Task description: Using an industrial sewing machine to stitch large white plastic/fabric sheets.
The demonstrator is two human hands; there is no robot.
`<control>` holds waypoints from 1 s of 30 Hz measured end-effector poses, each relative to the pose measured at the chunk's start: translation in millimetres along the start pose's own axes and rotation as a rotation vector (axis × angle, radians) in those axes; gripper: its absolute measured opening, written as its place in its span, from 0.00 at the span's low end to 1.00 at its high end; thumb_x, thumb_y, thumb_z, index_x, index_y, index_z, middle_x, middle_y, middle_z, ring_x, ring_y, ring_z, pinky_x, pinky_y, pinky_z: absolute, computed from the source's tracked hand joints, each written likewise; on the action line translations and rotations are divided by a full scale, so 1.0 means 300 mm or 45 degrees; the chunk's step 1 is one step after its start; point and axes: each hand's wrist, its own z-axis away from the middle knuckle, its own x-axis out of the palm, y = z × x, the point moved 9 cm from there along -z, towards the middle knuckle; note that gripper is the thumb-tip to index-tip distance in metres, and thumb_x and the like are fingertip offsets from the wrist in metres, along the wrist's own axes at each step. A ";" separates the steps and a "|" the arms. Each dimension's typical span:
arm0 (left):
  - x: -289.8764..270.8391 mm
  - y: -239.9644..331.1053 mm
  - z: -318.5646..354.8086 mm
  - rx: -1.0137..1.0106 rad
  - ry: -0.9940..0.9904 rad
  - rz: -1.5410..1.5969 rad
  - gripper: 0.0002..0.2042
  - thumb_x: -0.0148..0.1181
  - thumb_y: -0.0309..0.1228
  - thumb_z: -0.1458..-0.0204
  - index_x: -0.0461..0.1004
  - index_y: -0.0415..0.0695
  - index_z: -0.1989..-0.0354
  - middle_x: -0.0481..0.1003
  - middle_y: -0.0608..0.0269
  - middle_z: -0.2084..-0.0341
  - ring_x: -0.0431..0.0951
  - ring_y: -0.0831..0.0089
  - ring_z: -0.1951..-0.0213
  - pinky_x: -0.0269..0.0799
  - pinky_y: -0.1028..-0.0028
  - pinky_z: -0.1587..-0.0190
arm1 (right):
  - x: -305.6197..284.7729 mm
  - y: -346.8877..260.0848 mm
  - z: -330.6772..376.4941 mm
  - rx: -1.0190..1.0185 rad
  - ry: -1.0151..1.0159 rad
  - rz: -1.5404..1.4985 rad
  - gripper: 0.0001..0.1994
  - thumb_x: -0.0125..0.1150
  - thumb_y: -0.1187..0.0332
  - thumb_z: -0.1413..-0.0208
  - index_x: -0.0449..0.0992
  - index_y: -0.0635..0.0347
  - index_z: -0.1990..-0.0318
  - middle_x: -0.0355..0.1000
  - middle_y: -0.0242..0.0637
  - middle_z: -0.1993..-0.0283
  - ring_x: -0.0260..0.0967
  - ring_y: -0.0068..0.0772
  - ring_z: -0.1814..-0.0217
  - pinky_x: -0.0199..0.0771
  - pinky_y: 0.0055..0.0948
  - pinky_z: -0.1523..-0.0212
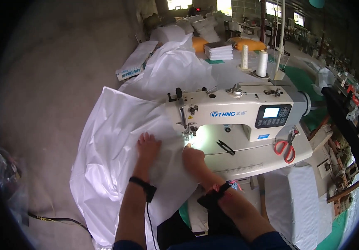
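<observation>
Plainly visible in the head view, the white sheet (104,146) lies at the left of the sewing machine (221,102), its far right edge running up to the presser foot (188,134) and its creased left part spread well out to the left and near side. The left hand (148,146) rests on top of the sheet, palm down, with fingers extended and a little apart; it presses on the surface and is not closed round it. The right hand (193,159) is just on the near side of the presser foot, at the right edge of the sheet, fingers curled in and the index finger pointing toward the foot; whether it pinches the material cannot be told, as the fingertips are partly hidden. A black band (149,191) is on the left wrist. A bright light falls on the machine bed (250,160) just beside the foot. On that bed, black thread snips (226,147) lie right of the right hand, and red-handled scissors (289,143) lie farther right, below the control panel (273,116). Beyond the machine stand two white thread cones (262,62), with a stack of white packs (219,52) to their left.
</observation>
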 end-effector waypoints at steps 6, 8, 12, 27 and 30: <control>-0.035 0.402 0.428 0.337 0.137 0.142 0.23 0.55 0.33 0.48 0.68 0.36 0.44 0.67 0.47 0.43 0.64 0.48 0.40 0.57 0.48 0.38 | -0.073 0.007 0.027 -0.229 0.332 0.048 0.15 0.56 0.71 0.51 0.77 0.69 0.56 0.77 0.35 0.73 0.77 0.33 0.69 0.76 0.30 0.72; -0.060 0.385 0.472 0.231 0.311 0.050 0.23 0.55 0.35 0.47 0.68 0.39 0.44 0.67 0.52 0.43 0.64 0.49 0.40 0.56 0.47 0.38 | -0.053 0.000 0.018 -0.274 0.236 -0.017 0.11 0.56 0.71 0.51 0.78 0.67 0.61 0.76 0.35 0.73 0.76 0.34 0.68 0.76 0.30 0.71; -0.037 0.309 0.430 0.168 0.254 0.039 0.24 0.55 0.41 0.46 0.68 0.47 0.41 0.66 0.63 0.41 0.60 0.50 0.37 0.49 0.44 0.36 | -0.086 0.000 0.022 -0.246 0.407 -0.013 0.08 0.56 0.70 0.52 0.78 0.63 0.66 0.75 0.36 0.72 0.74 0.35 0.65 0.77 0.30 0.70; 0.005 0.262 0.288 0.286 0.115 -0.050 0.28 0.54 0.49 0.46 0.65 0.49 0.39 0.64 0.64 0.39 0.60 0.50 0.36 0.49 0.41 0.37 | -0.199 0.254 0.081 -0.057 0.372 -0.084 0.09 0.57 0.69 0.51 0.76 0.58 0.62 0.73 0.38 0.64 0.72 0.40 0.58 0.76 0.38 0.63; 0.021 0.243 0.222 0.271 0.059 -0.037 0.26 0.49 0.47 0.42 0.64 0.49 0.37 0.62 0.65 0.36 0.58 0.50 0.34 0.48 0.42 0.36 | -0.254 0.408 0.148 0.073 0.483 0.162 0.08 0.58 0.67 0.50 0.76 0.58 0.64 0.70 0.40 0.61 0.69 0.42 0.54 0.71 0.41 0.57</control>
